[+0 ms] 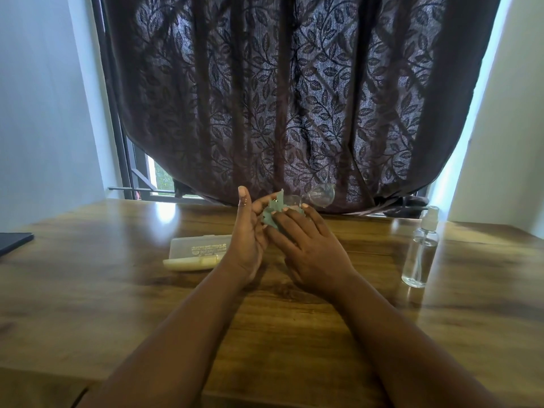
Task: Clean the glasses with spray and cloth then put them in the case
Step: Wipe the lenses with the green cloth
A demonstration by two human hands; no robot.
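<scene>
You're holding the glasses (306, 198) up above the tabletop (88, 290), between both hands, at the far edge. Your right hand (312, 248) is lying over the green cloth (272, 214), fingers (290, 223) mostly straight and pressing it onto 1 lens. Your left hand (245, 245) is standing edge-up just beside it, 1 finger pointing up, the rest reaching in behind the cloth; I cannot tell whether they're pinching the frame. The other lens is sticking out to the right past your right fingertips, so the long axis is running left to right. The case (197, 253) is lying open on the tabletop just left of your left wrist, so the left hand is nearer for stowing. The spray bottle (421, 248) is standing well apart on your right. Looks like wiping is underway, casing not yet started.
</scene>
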